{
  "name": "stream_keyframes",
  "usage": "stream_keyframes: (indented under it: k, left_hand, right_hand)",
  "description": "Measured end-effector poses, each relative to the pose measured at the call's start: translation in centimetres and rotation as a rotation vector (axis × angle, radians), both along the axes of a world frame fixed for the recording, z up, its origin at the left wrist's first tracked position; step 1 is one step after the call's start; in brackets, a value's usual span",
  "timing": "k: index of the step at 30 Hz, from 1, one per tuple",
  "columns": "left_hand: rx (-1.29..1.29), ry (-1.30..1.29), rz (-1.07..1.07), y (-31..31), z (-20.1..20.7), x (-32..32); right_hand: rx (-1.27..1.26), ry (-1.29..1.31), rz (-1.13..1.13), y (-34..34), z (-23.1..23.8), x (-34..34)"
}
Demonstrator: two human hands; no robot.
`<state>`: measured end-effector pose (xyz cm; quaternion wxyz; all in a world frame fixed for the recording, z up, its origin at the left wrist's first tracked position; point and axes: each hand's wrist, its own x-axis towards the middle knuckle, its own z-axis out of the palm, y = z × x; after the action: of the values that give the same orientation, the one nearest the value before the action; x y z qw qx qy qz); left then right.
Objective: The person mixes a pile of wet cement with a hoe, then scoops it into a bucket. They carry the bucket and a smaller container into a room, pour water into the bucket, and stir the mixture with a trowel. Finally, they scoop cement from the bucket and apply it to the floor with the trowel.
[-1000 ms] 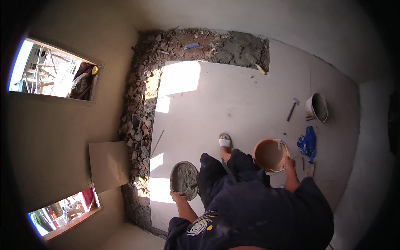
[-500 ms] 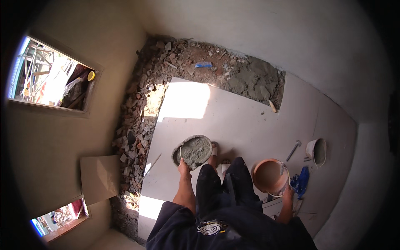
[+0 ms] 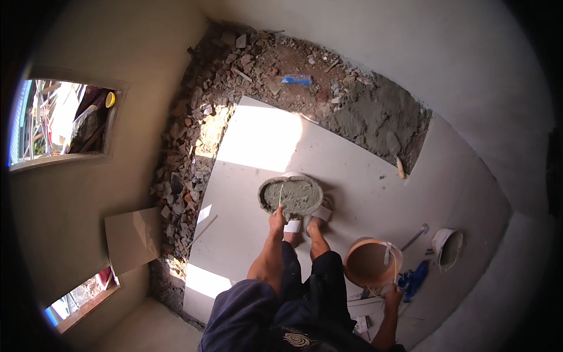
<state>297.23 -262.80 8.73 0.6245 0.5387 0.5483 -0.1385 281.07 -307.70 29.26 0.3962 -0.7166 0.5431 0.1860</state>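
My left hand point(image 3: 277, 220) is closed on the pale handle of a bucket of wet grey mortar point(image 3: 296, 196), held in front of my feet. The mortar lies lumpy, well up to the rim. To the right, my right hand point(image 3: 393, 291) grips the light handle of an orange bucket point(image 3: 356, 276); greyish-brown contents show inside it. Beside that hand, a crumpled blue item point(image 3: 415, 281) rests on the tiles. A trowel point(image 3: 396, 154) with a wooden grip lies at the edge of the spread mortar point(image 3: 375, 114).
Large pale tiles point(image 3: 340, 170) cover the floor. Broken rubble point(image 3: 176, 176) runs along the left wall, and a blue tool point(image 3: 297, 79) lies on the dirt. A hammer point(image 3: 416, 236) and a white bucket point(image 3: 448, 249) are at right. A loose tile point(image 3: 132, 240) leans at left.
The mortar bucket in my left hand has moved right and slightly upward in view. My feet show more fully. The orange bucket, still in my right hand, appears lower and a little further left.
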Motion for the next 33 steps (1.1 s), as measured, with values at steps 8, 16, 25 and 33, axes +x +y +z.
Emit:
stream_keyframes:
  k: [8, 16, 25, 33]
  left_hand:
    - [-0.053, 0.068, -0.061, -1.3, -2.3, 2.1]
    - [0.312, -0.094, -0.505, 6.8, 8.2, 5.3]
    - [-0.008, -0.112, -0.614, 23.8, 16.2, 11.5]
    - [-0.132, -0.16, -0.308, 38.7, 18.1, 20.6]
  right_hand:
    - [0.044, -0.085, 0.205, 6.3, 3.0, 10.1]
    - [0.203, -0.217, 0.037, 19.6, 5.9, 21.2]
    - [0.141, -0.344, 0.448, 43.3, 14.6, 33.9]
    - [0.25, -0.563, 0.694, 58.5, 11.9, 45.8]
